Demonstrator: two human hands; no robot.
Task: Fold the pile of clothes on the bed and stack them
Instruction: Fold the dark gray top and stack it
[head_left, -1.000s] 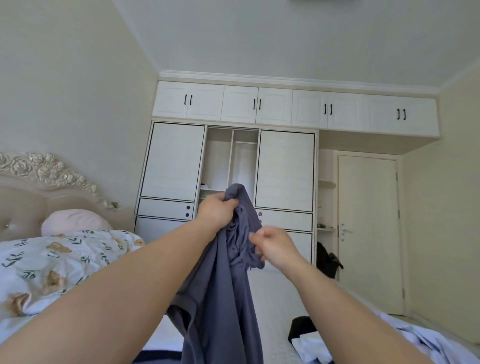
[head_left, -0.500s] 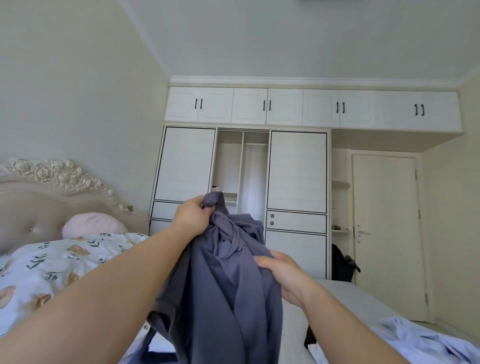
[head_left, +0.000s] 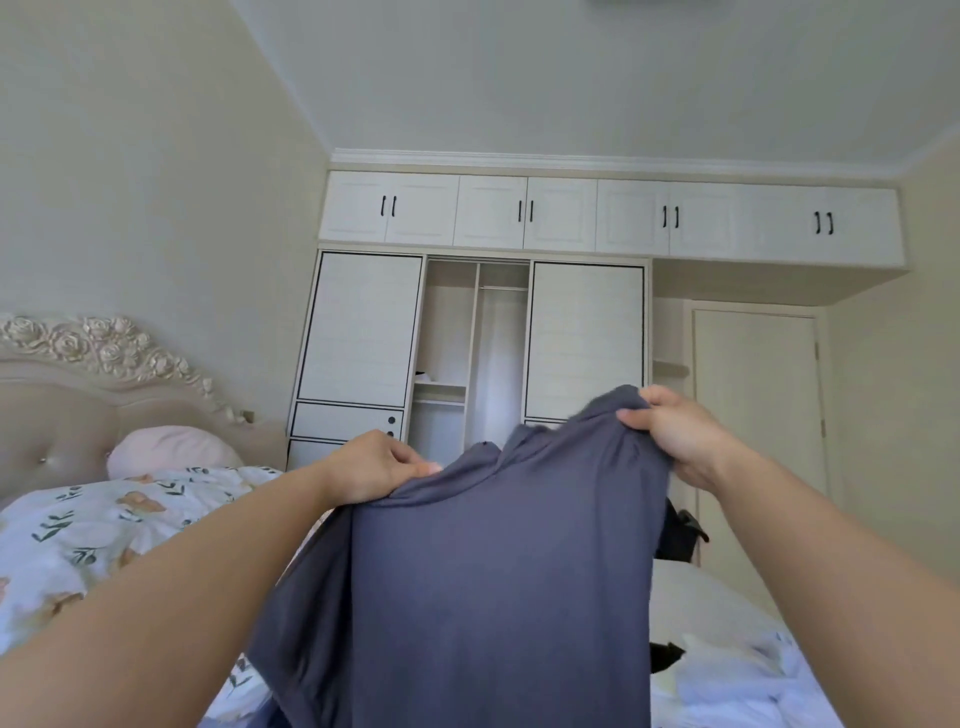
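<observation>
So the soft slate-blue knit garment is up in the air in front of the person, hanging flat like a curtain above the bed. The left hand pinches one top corner, fingers curled into the cloth, and the right hand grips the other top corner a bit higher, thumb over the edge. My guess is it's held wide like that to shake it out and find the shoulders or waistband before laying it down to fold.

Honestly can't tell if it's a shirt or trousers, since the bottom runs out of frame and the top edge is bunched up. The rest of the pile is mostly hidden behind it: just a pale crumpled white-blue garment at lower right and a scrap of something black next to it. Left side has a white floral quilt, a pink pillow and a carved cream headboard. A white built-in wardrobe stands behind.
</observation>
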